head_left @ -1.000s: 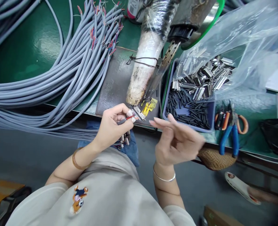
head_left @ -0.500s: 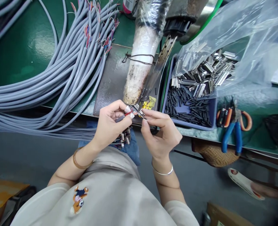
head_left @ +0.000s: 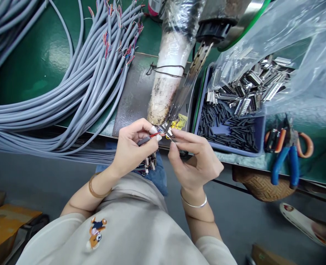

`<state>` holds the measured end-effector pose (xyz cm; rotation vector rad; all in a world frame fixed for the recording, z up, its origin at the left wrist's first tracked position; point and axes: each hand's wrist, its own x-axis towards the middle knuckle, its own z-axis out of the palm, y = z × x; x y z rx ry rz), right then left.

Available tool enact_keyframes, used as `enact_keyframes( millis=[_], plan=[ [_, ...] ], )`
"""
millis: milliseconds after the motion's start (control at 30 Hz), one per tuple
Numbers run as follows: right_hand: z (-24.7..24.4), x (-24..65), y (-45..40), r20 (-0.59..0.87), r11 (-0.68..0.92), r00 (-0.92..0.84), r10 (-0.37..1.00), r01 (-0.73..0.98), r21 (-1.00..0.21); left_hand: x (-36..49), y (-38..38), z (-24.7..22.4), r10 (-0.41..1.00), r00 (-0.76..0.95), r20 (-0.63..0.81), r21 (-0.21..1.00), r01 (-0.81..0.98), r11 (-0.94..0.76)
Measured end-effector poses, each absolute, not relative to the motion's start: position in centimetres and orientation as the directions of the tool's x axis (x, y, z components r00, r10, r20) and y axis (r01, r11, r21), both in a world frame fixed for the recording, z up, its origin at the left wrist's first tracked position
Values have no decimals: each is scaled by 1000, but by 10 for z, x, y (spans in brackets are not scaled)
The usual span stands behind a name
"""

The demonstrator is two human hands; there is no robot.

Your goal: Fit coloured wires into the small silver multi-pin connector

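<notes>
My left hand [head_left: 131,145] is closed in a pinch around the end of a grey cable [head_left: 143,141]. Thin red and other coloured wires [head_left: 155,135] fan out past its fingertips toward a small metal connector [head_left: 167,128]. My right hand [head_left: 196,158] has thumb and index finger pressed together beside that connector; a thin sliver shows at the tips, too small to name. Above both hands a soldering iron [head_left: 202,57] slants down, its dark tip at the connector. A stained white tube [head_left: 167,77], partly wrapped in clear film, ends just behind the fingers.
Many grey cables [head_left: 77,92] with stripped ends lie at left. On the right, a blue bin [head_left: 259,141] holds black sleeves [head_left: 226,125] and bagged metal connectors [head_left: 251,88]. Cutters with blue handles [head_left: 294,165] lie beyond it. Finished-looking connectors [head_left: 150,162] hang near my lap.
The whole view has shifted slightly, so the bench appears further right. Both hands stay close together at the connector, and more of the coloured wires shows beside my left fingertips.
</notes>
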<state>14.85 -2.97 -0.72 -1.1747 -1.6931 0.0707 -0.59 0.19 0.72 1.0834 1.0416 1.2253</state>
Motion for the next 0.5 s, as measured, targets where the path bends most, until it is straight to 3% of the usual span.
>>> enact_keyframes(
  millis=[167,367,500],
  plan=[
    [-11,151,-33,698,513,-69,713,729,-452,-9,1,4,979,133,-153,970,-169,175],
    [-9,152,-40,748,519,-57,661,754,-402,-10,-8,1,978,166,-126,968,-194,157],
    [-7,148,-44,672,471,21,740,698,-540,-14,-13,4,978,171,-118,948,-273,162]
  ],
)
